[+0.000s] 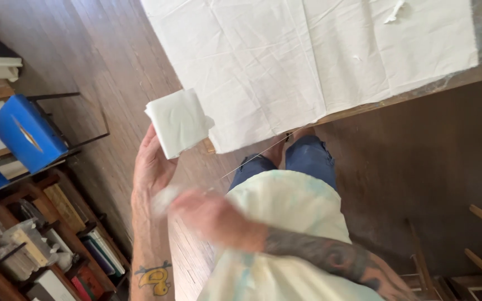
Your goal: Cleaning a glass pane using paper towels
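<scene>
Currently held: folded white cloth (178, 121), pinched upright in my left hand (153, 167) beside the table edge (397, 97); right hand (210, 214) blurred below, grip unreadable; risk, I judge: that loose pinch lets it unfold or drop.

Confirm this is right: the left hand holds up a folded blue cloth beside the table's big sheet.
Not quite: the folded cloth in the left hand is white, not blue, as the head view shows. It is held up beside the big sheet on the table.
</scene>
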